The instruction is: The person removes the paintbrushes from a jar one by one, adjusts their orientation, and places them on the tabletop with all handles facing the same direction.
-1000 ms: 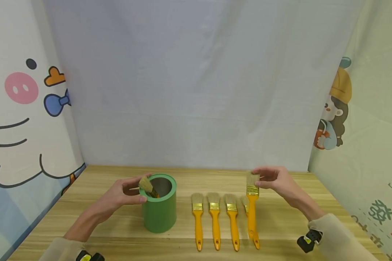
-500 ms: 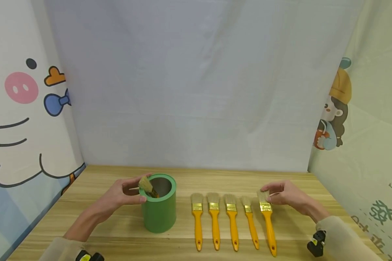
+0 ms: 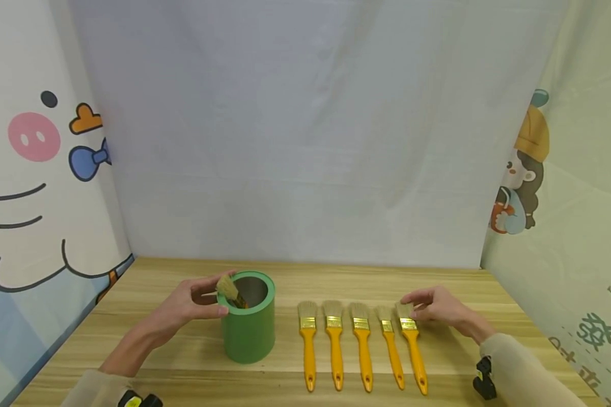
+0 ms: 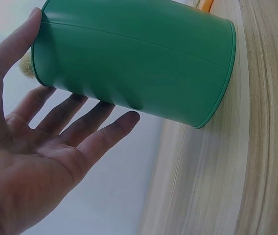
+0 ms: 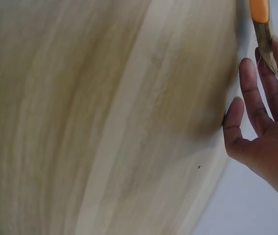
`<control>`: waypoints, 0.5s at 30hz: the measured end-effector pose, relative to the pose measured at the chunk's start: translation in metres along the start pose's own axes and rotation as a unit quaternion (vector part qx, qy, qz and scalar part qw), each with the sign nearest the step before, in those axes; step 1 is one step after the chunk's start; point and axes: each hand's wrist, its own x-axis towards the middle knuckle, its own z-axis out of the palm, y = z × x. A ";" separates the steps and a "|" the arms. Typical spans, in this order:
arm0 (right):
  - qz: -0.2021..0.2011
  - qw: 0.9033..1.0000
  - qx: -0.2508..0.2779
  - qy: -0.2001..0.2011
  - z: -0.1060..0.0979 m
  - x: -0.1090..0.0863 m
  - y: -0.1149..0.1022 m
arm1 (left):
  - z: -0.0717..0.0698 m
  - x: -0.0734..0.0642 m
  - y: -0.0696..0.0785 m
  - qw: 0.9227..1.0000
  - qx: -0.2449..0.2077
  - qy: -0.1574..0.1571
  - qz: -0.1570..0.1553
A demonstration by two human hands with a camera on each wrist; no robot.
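On the left, my left hand (image 3: 196, 299) holds the green can (image 3: 249, 333) near its top, thumb at the near rim and fingers along the far side. Leaning out of the can is a paintbrush (image 3: 227, 287), bristles up, its handle mostly hidden inside. My right hand (image 3: 440, 311) pinches the bristle end of the rightmost paintbrush (image 3: 416, 359), whose yellow handle points toward me. In the right wrist view, thumb and fingers meet at those bristles (image 5: 265, 46), while the two outer fingers are spread near the wood.
Several paintbrushes with yellow handles lie in a row between can and right hand, among them a narrower brush (image 3: 393, 356) and a wide brush (image 3: 309, 356). The wooden table (image 3: 183, 384) ends at a pale cloth backdrop (image 3: 305, 141), with printed cloths at both sides.
My right hand has brought the rightmost brush down beside the narrower brush, then shifted it slightly left toward the row. The left hand and the can have stayed put.
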 end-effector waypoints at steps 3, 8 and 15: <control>-0.007 1.000 -0.025 0.003 0.001 0.002 0.001 | 0.000 0.000 0.000 1.000 -0.001 0.001 0.001; -0.008 0.999 -0.039 -0.001 0.003 0.001 0.000 | 0.001 0.000 0.000 1.000 -0.005 0.001 0.002; -0.008 0.999 -0.050 -0.002 0.004 0.002 0.003 | 0.000 0.000 -0.001 1.000 -0.003 0.001 0.004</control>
